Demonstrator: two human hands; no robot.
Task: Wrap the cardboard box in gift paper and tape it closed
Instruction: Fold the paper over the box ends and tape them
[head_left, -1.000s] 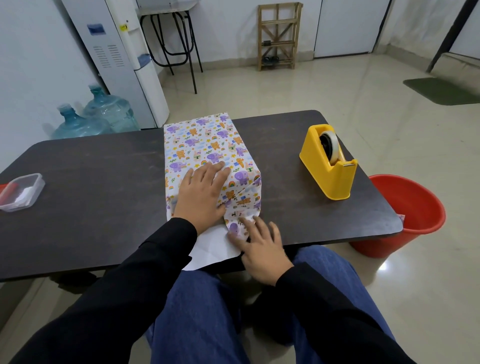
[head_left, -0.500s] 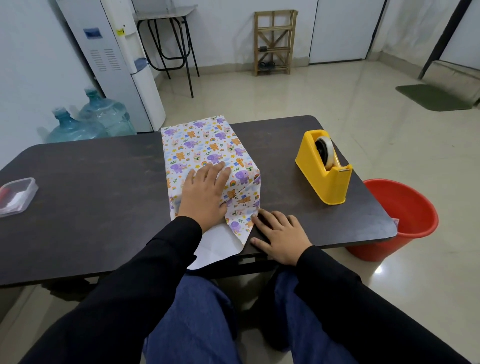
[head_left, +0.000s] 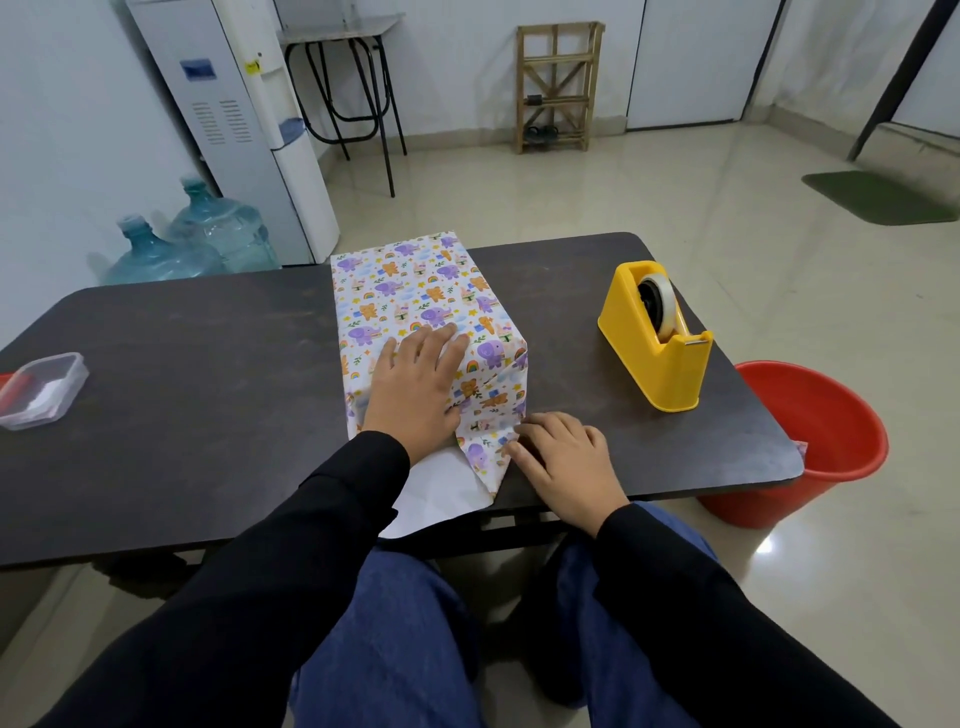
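At the near right corner of the cardboard box (head_left: 423, 291), crease the gift-paper flap (head_left: 480, 452) tight to the box wall before taping. The box sits centrally on the worktop (head_left: 208, 395) under the left grip (head_left: 415, 387), spread flat, grasping nothing; the right grip (head_left: 566, 462), loosely bent and empty, touches the flap just beside it

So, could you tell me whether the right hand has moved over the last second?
Yes: the right hand has shifted right, from over the gift paper flap onto the table at its right edge.
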